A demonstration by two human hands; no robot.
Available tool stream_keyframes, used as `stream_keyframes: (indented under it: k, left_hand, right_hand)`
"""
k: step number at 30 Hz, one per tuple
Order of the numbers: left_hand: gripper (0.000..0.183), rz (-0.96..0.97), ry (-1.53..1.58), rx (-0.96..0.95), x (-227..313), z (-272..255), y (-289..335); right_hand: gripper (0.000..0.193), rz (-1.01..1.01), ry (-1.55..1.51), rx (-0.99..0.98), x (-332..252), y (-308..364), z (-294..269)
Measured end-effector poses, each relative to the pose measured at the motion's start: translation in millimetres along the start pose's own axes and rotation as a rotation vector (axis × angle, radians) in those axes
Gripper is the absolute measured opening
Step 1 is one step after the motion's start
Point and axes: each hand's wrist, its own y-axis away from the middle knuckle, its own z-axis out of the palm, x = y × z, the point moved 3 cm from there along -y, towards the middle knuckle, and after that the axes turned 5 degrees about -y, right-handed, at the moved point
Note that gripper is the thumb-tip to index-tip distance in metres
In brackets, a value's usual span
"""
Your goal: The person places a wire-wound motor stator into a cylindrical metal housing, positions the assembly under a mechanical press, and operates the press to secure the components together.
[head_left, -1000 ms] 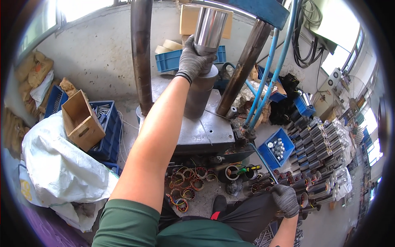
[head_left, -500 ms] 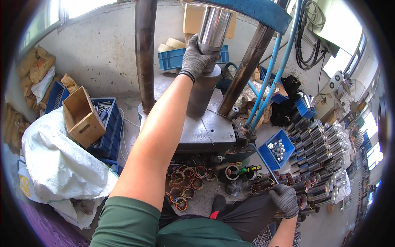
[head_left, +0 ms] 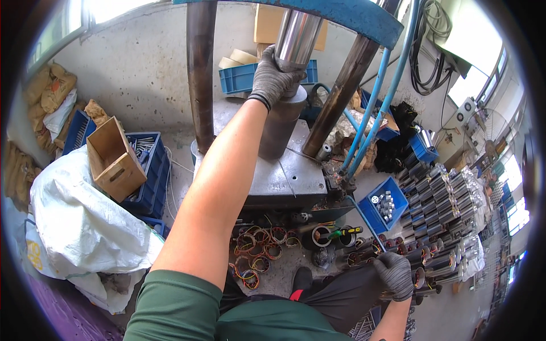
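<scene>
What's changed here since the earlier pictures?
The whole scene has slid slightly right in view, and more of the blue crossbar shows on top. Nothing was visibly grasped or released: the left hand stays at the shiny cylinder's lower end, the right hand on the leg.

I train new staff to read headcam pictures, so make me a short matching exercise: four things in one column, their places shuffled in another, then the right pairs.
Things
1. Left hand
2. Right hand
3. Wooden box
4. Coloured-wire rings

Places
A. On the floor in front of the steel bed
B. At the person's trouser knee
C. On a blue crate at the view's left
D. At the lower end of a shiny metal cylinder

Pairs: 1-D, 2-B, 3-C, 4-A
</scene>
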Motion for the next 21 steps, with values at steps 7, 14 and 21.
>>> stream_keyframes:
  k: [7,14,21]
  left_hand:
    - [0.100,-0.001,0.047,-0.009,-7,4,-4]
    - [0.102,-0.046,0.014,-0.004,-13,-4,-6]
    - [0.097,-0.013,0.029,0.019,-4,7,-2]
  right_hand:
    - [0.035,-0.096,-0.249,0.017,4,-22,-16]
    - [0.051,-0.218,-0.148,0.580,-31,-177,-85]
    - [0.046,-0.280,0.057,0.526,4,-176,-93]
